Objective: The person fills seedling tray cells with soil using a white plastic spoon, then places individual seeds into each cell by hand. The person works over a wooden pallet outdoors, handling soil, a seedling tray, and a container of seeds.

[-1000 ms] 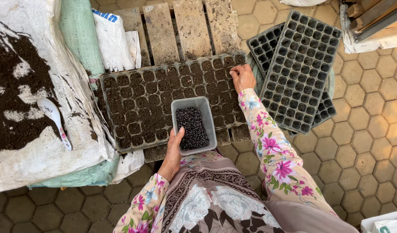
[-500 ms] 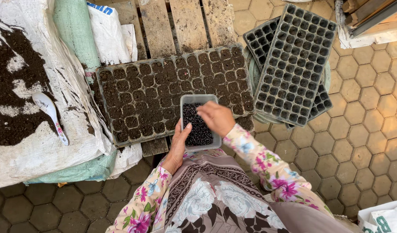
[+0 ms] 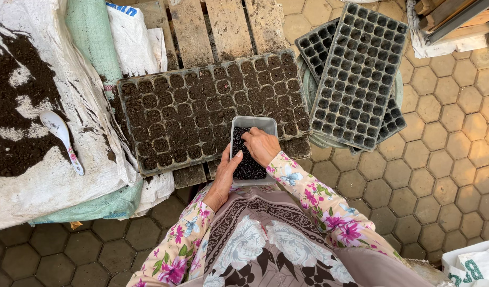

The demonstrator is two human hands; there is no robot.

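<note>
A small clear rectangular tub (image 3: 255,123) of dark seeds (image 3: 250,167) rests on the near edge of a black seedling tray (image 3: 202,106) whose cells are filled with soil. My left hand (image 3: 226,178) grips the tub's left side from below. My right hand (image 3: 261,146) reaches into the tub from the right, fingers curled down and pinched in the seeds. Both arms wear floral sleeves.
The tray lies on a wooden pallet (image 3: 228,26). Empty black seedling trays (image 3: 361,74) are stacked to the right. A white sack (image 3: 43,186) with loose soil and a white spoon (image 3: 61,138) lies to the left, beside a green sack (image 3: 90,37). Hexagonal paving (image 3: 441,159) surrounds everything.
My right hand came back from the tray's far right corner to the tub and now has its fingers in the seeds. My left hand stayed on the tub.
</note>
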